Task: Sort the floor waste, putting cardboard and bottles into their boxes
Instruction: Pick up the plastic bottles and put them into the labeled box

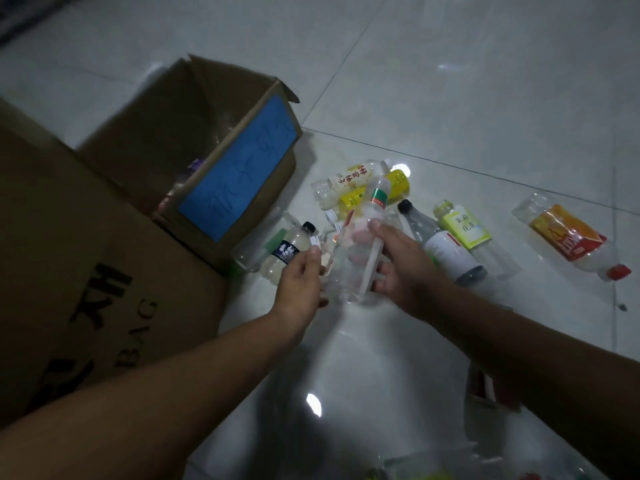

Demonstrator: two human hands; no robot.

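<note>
My right hand (398, 265) grips a clear plastic bottle (363, 244) with a red and green neck band, thumb on top and fingers curled under it. My left hand (301, 282) holds another clear bottle (332, 268) pressed against the first one. Both hands hover just above the tiled floor (467, 98). Several more bottles lie on the tiles beyond the hands, among them a small dark-labelled one (287, 249) and yellow-labelled ones (360, 188). An open cardboard box with a blue label (242, 174) stands to the left with a few bottles inside.
A large brown carton with printed letters (86, 265) fills the left side, touching the blue-labelled box. On the right lie a black-capped bottle (440, 244), a green-labelled bottle (467, 230) and an orange-labelled bottle (571, 240). Blurry bottles show at the bottom edge.
</note>
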